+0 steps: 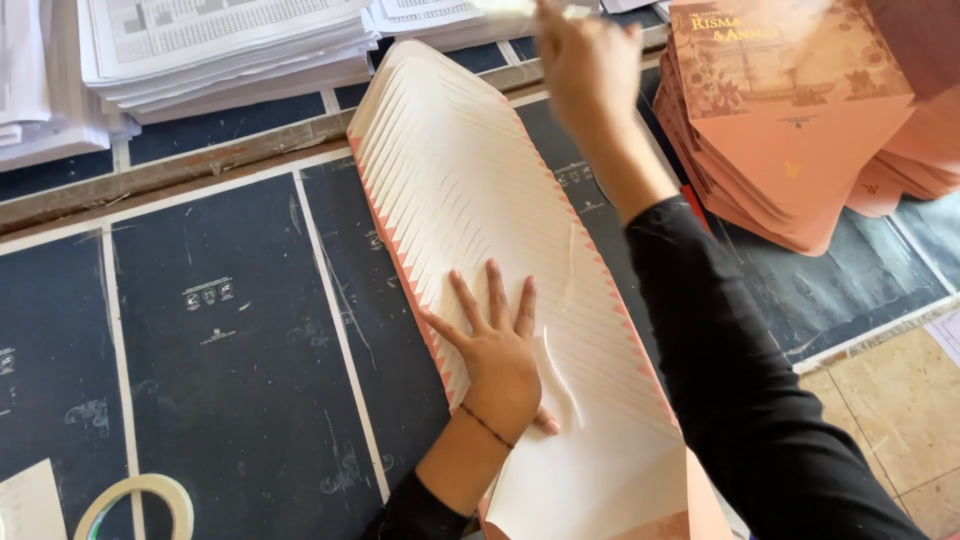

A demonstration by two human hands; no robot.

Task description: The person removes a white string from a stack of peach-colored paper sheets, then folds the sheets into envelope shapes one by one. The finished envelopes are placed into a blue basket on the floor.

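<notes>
A long fanned row of white-and-salmon envelope sheets (470, 180) lies diagonally across the dark tabletop (230, 330). My left hand (497, 350) presses flat on the near part of the row, fingers spread, holding nothing. My right hand (585, 60) is raised at the far end of the row, blurred, with something pale at its fingertips; I cannot make out what it is. Black sleeves cover both arms.
A stack of salmon printed envelopes (790, 120) sits at the right. Piles of white printed sheets (230, 45) lie at the back left. A roll of tape (135, 505) rests at the near left corner, next to a pale sheet.
</notes>
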